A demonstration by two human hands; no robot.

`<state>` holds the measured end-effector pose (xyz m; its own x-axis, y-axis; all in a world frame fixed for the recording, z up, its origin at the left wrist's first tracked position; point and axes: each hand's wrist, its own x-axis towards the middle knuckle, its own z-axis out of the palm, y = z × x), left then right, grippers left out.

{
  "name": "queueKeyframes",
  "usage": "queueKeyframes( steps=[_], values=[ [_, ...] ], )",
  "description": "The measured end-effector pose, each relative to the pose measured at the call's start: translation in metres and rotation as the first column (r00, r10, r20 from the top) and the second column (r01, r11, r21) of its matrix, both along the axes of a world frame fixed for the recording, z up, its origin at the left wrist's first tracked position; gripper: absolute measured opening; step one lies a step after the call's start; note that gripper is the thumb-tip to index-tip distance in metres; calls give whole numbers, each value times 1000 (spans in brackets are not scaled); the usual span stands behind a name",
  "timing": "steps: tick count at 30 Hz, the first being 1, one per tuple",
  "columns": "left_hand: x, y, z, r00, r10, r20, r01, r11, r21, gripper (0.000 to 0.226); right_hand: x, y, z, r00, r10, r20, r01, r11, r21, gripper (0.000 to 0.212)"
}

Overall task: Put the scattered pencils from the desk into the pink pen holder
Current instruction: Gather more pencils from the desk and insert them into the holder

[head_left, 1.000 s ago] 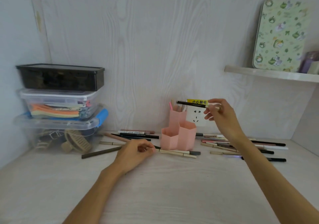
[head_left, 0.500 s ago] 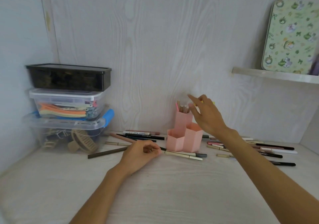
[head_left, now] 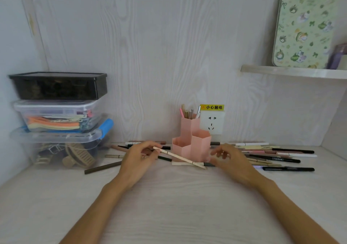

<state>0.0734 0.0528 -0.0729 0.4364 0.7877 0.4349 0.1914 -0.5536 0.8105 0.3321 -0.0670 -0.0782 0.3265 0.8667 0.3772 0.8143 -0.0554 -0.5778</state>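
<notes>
The pink pen holder point(head_left: 191, 144) stands at the back of the desk, with several pencils upright in its tall rear cell. My left hand point(head_left: 139, 158) pinches one end of a cream pencil point(head_left: 180, 158) and has it tilted, its far end low in front of the holder. My right hand point(head_left: 228, 156) hovers over the desk just right of the holder, fingers loosely spread and holding nothing. Several pencils point(head_left: 277, 154) lie scattered to the right of the holder, and others point(head_left: 135, 144) lie to its left, partly hidden behind my left hand.
A stack of three plastic storage boxes point(head_left: 58, 119) fills the left corner. A brown pencil point(head_left: 102, 167) lies in front of them. A wall socket point(head_left: 212, 123) with a yellow label sits behind the holder. A shelf point(head_left: 293, 71) at upper right carries a patterned tin.
My right hand dropped its black pencil into the holder's tall cell, then came down to the desk right of the holder. My left hand raised one end of the cream pencil.
</notes>
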Motion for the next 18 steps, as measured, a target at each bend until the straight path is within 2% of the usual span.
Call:
queueKeyframes(
  steps=[2,3,5,8,10,12,14,16,18],
  values=[
    [2,-6,12,996,53,66,-58,995,86,19,1,-1,-6,992,56,113,-48,996,-69,14],
    [2,-9,18,989,87,120,-102,986,130,20,2,-2,-7,990,75,122,-67,996,-61,12],
    [1,-16,30,947,152,284,-213,957,197,19,4,-1,-5,994,94,56,-92,995,-32,9],
    [0,-28,43,823,224,522,-398,883,249,18,9,1,-6,995,94,-34,-95,995,-19,9],
    [5,-31,50,755,246,608,-475,844,248,20,10,2,-8,994,85,-72,-88,996,-34,8],
    [15,-31,59,745,256,616,-505,820,269,25,11,2,-9,993,68,-95,-72,997,-37,9],
    [27,-30,69,772,257,582,-506,803,316,25,10,3,-9,994,63,-86,-67,997,-39,10],
    [39,-28,76,828,248,503,-484,769,418,21,10,2,-10,995,62,-74,-65,997,-40,12],
    [50,-24,78,885,253,391,-448,694,564,19,10,1,-10,995,64,-70,-67,997,-43,12]
  ],
)
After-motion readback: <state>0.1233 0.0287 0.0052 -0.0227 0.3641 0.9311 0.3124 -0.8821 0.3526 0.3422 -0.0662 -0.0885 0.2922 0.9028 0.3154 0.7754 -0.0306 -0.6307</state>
